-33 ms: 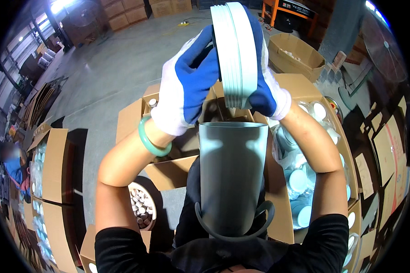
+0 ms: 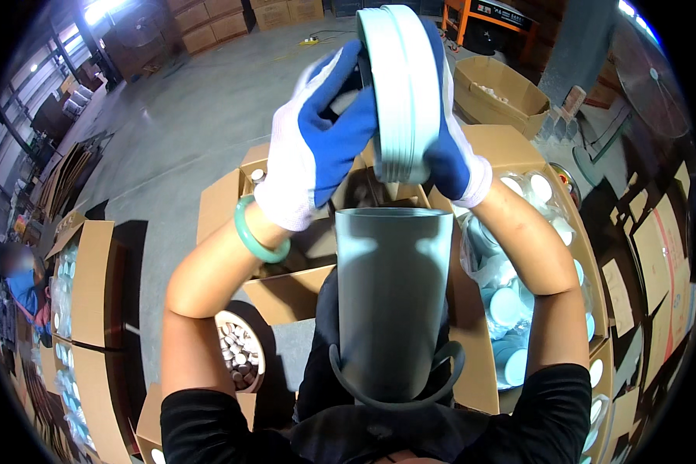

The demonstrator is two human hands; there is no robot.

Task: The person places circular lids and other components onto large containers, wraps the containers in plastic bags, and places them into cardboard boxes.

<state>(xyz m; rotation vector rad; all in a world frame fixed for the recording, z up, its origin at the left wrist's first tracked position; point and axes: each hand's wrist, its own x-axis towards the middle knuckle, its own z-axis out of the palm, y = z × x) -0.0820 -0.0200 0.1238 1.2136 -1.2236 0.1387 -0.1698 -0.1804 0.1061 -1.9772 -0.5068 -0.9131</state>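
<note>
Up in front of me is a pale blue round lid-like piece (image 2: 402, 93) with a ribbed side wall, held on edge. My left hand (image 2: 317, 143), in a blue and white glove, grips its left face. On the opposite face, my right hand (image 2: 454, 147) in a matching glove is closed round it, with most fingers hidden behind. Below and nearer to me, a tall grey-green bucket (image 2: 394, 301) stands between my legs, its curved handle (image 2: 460, 367) hanging at the near side. The round piece is held beyond the bucket's rim.
A cardboard box (image 2: 475, 340) of light blue lidded containers in plastic is at my right. An open box (image 2: 286, 294) lies ahead. A round tub (image 2: 259, 348) of small brown and white pieces sits at left. Another person (image 2: 25, 286) is at far left.
The round piece has turned slightly in my hands. Both hands have shifted only a little, and the bucket stays in place.
</note>
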